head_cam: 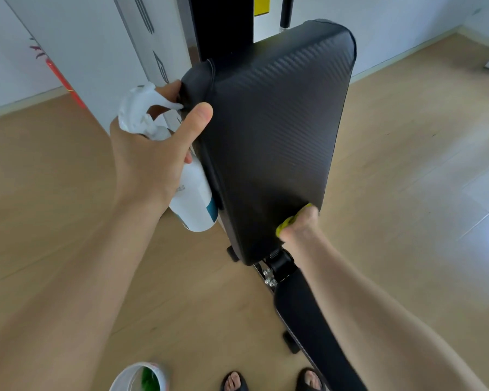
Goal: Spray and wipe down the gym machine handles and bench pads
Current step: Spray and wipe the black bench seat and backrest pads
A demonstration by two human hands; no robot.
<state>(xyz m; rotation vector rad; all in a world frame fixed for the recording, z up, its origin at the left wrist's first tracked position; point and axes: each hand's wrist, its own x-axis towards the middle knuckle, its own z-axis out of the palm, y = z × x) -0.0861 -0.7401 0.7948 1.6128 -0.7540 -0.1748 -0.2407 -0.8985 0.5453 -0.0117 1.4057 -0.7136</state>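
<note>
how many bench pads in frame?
2. The back pad is raised at centre, with the left hand on its left edge and the right hand at its lower right corner. The seat pad sits below it, partly hidden by the right forearm.

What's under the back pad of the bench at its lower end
Below the back pad a black hinge bracket with silver bolts shows, then the seat pad. The right hand, holding a yellow cloth, covers the pad's lower right corner; the rest of its underside is hidden.
</note>
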